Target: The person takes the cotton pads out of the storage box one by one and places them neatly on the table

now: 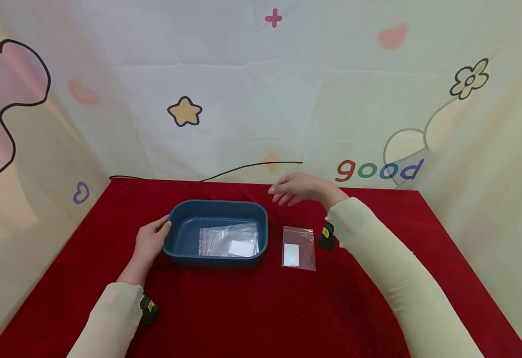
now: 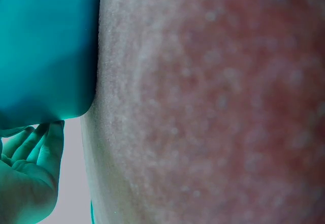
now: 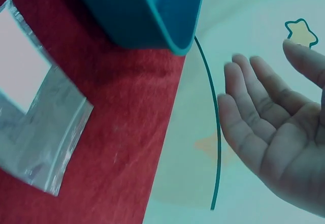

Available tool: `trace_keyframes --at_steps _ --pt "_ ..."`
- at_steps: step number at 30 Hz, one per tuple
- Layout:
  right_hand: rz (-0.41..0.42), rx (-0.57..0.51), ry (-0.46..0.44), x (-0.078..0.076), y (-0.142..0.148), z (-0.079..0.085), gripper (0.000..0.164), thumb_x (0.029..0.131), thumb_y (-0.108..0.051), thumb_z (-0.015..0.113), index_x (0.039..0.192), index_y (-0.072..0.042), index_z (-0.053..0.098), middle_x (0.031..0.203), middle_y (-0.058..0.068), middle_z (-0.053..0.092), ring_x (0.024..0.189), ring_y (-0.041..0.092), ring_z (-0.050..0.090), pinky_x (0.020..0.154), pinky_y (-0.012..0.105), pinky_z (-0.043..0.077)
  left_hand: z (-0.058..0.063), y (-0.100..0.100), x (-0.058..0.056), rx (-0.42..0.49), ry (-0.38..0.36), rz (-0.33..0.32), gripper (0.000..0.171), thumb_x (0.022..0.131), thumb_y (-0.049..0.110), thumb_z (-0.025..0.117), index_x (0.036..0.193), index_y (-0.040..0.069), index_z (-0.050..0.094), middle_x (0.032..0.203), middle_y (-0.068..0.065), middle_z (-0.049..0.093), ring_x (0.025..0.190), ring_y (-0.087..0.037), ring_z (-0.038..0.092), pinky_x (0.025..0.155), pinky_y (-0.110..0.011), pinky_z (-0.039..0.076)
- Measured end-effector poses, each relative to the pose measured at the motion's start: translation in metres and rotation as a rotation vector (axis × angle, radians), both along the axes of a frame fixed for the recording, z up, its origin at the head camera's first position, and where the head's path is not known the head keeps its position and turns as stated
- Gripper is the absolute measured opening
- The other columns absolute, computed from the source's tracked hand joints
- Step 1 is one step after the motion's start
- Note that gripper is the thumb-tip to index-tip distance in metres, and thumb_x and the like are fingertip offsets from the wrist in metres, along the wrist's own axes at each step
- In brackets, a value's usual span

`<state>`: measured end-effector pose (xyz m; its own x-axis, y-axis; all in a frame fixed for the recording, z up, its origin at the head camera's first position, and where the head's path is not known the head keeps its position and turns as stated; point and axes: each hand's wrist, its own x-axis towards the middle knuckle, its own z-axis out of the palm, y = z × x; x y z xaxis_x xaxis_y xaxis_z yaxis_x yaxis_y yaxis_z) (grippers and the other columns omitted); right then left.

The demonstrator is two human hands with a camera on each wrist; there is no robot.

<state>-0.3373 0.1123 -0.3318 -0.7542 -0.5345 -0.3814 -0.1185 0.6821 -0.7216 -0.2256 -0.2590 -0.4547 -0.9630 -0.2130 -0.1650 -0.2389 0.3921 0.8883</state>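
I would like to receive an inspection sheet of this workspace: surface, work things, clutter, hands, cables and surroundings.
Surface: red cloth, lying mostly flat.
Job's things: blue bin with clear bags inside; one loose bag, containing a white card, lies on the cloth, right of the bin and apart from it.
Clutter: nothing seen.
Left hand: grips the bin's left end.
Right hand: holds nothing; in the air near the bin's far right corner.
Cables: nothing seen.
Surroundings: pale backdrop with printed shapes and the word "good".
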Motion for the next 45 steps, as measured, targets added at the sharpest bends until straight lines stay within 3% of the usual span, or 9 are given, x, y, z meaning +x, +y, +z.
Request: trace_keyframes --at_steps 7,17,33,45 --pt "0.060 0.032 -0.068 -0.006 -0.024 0.003 0.048 0.101 -0.030 0.062 0.140 -0.003 0.059 0.136 0.020 0.066 0.124 0.035 0.066 0.106 0.041 0.056 -0.001 0.000 -0.001 0.005 0.001 0.002 0.051 0.110 0.024 0.045 0.156 0.003 0.039 0.162 -0.022 0.038 0.151 -0.038 0.037 0.120 -0.052 0.040" --pt "0.055 0.049 -0.152 -0.008 -0.055 0.005 0.049 0.101 -0.029 0.062 0.141 -0.002 0.057 0.138 0.021 0.064 0.128 0.037 0.064 0.108 0.041 0.055 -0.001 -0.001 0.001 0.000 -0.003 0.015 0.050 0.110 0.023 0.045 0.156 0.003 0.040 0.162 -0.021 0.039 0.150 -0.038 0.040 0.120 -0.051 0.041" --pt "-0.040 0.033 -0.303 -0.015 -0.092 -0.027 0.049 0.102 -0.028 0.061 0.144 -0.003 0.056 0.143 0.017 0.063 0.132 0.033 0.061 0.115 0.046 0.048 -0.002 0.001 0.001 0.002 0.002 0.016 0.050 0.109 0.022 0.045 0.155 0.002 0.041 0.162 -0.022 0.039 0.150 -0.038 0.039 0.120 -0.051 0.040" --pt "-0.078 0.017 -0.358 -0.009 -0.107 -0.033 0.048 0.106 -0.029 0.054 0.145 -0.001 0.055 0.147 0.020 0.059 0.139 0.035 0.055 0.121 0.048 0.041 0.001 0.001 0.001 0.012 0.001 0.011 0.050 0.110 0.022 0.045 0.156 0.003 0.040 0.162 -0.021 0.038 0.152 -0.037 0.037 0.121 -0.051 0.039"
